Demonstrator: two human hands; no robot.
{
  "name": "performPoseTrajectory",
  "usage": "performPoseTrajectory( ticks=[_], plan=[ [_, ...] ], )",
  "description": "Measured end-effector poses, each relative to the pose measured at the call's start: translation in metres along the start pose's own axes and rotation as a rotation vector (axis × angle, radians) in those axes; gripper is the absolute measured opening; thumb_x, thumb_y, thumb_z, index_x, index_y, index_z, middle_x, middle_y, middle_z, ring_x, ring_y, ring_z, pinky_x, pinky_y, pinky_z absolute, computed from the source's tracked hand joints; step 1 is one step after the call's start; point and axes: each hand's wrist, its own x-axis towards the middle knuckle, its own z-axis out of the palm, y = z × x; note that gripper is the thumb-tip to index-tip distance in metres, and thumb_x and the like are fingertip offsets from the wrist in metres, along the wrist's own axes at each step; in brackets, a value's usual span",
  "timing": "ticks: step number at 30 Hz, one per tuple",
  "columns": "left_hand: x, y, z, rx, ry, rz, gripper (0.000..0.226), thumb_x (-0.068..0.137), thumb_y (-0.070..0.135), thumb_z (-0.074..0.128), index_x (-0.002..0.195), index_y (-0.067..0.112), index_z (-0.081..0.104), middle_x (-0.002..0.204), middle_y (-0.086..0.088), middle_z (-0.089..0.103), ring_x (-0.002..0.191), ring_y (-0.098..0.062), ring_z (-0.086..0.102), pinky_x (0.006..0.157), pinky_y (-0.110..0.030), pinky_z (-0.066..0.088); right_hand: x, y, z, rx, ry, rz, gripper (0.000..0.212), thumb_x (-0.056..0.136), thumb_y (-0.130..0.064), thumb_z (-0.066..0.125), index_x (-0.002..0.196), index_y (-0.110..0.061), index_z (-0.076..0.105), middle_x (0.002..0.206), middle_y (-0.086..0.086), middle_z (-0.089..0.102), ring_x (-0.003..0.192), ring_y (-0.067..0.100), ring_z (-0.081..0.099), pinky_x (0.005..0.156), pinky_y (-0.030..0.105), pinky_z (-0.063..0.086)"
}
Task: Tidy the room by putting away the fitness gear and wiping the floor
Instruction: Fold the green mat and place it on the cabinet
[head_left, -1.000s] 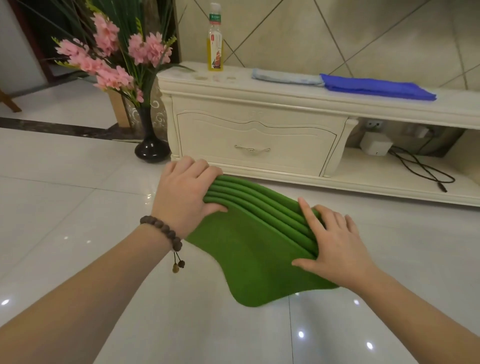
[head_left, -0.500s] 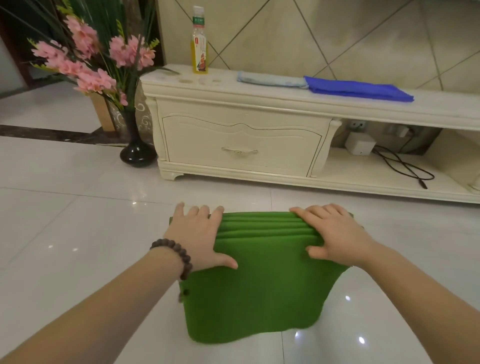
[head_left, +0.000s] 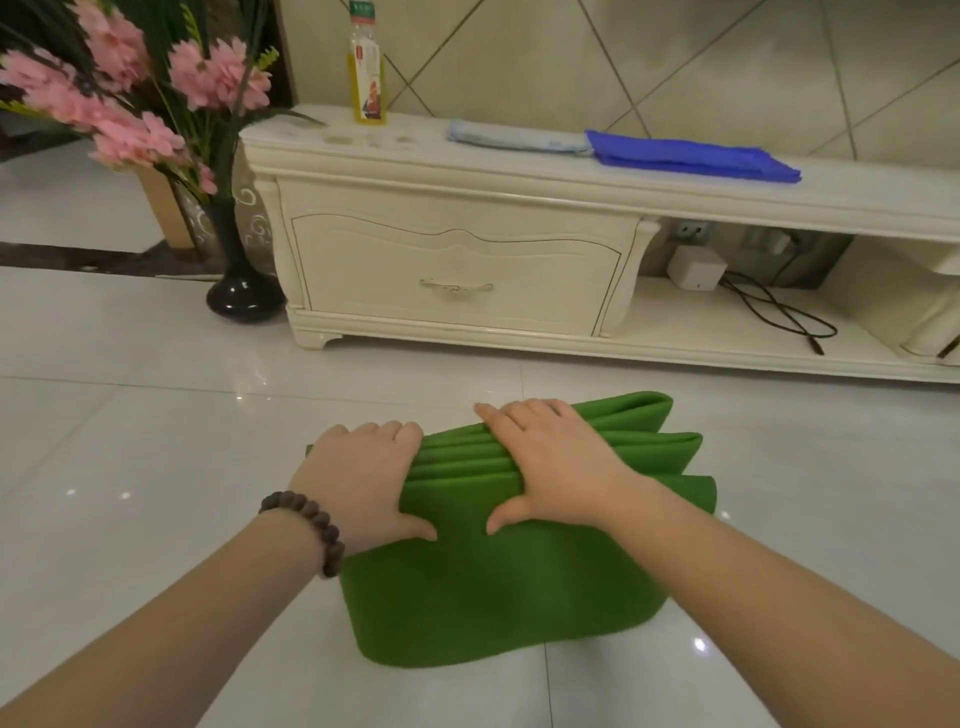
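Observation:
A green folded exercise mat (head_left: 493, 597) stands on edge on the white tiled floor (head_left: 130, 467), its stacked folds facing up. My left hand (head_left: 363, 483), with a bead bracelet on the wrist, grips the left part of the top edge, fingers over the folds and thumb on the near face. My right hand (head_left: 556, 467) grips the top near the middle in the same way. To the right of my right hand the folds fan apart. A blue cloth (head_left: 691, 156) and a pale blue cloth (head_left: 514, 137) lie on the cabinet top.
A cream TV cabinet (head_left: 452, 270) with a drawer stands just beyond the mat. A yellow bottle (head_left: 368, 78) is on its top. A white box and black cable (head_left: 779, 312) lie on its open shelf. A black vase of pink flowers (head_left: 241, 291) stands left.
The mat has turned from slanted to square in front of me. Both hands have slid closer together along its top edge, and the folds at the right end have spread open.

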Motion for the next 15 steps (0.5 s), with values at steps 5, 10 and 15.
performPoseTrajectory(
  ticks=[5, 10, 15],
  plan=[
    [-0.005, -0.002, 0.002, -0.015, -0.001, 0.032, 0.085, 0.061, 0.086, 0.051, 0.126, 0.034, 0.034, 0.121, 0.011, 0.047, 0.108, -0.014, 0.049, 0.089, -0.036, 0.047, -0.056, 0.067, 0.001, 0.005, -0.092, 0.221, 0.114, 0.052, -0.079, 0.067, 0.146, -0.04, 0.015, 0.139, -0.008, 0.039, 0.128, 0.017, 0.034, 0.11, 0.038, 0.023],
    [0.0, -0.006, -0.004, -0.056, -0.065, -0.019, 0.083, 0.067, 0.075, 0.062, 0.134, 0.038, 0.029, 0.112, 0.014, 0.057, 0.099, -0.012, 0.059, 0.079, -0.031, 0.051, -0.065, 0.082, 0.006, -0.099, -0.042, 0.297, 0.086, 0.052, -0.075, 0.069, 0.122, -0.034, 0.042, 0.114, -0.012, 0.053, 0.108, 0.016, 0.046, 0.088, 0.038, 0.032],
    [0.006, -0.003, 0.002, 0.034, 0.325, -0.05, 0.054, 0.072, 0.057, 0.071, 0.112, 0.026, 0.051, 0.094, 0.006, 0.06, 0.085, -0.02, 0.058, 0.073, -0.034, 0.047, -0.069, 0.082, 0.025, -0.173, 0.39, 0.321, 0.068, 0.043, -0.05, 0.088, 0.09, -0.014, 0.054, 0.084, 0.003, 0.058, 0.079, 0.028, 0.052, 0.073, 0.04, 0.042]
  ],
)
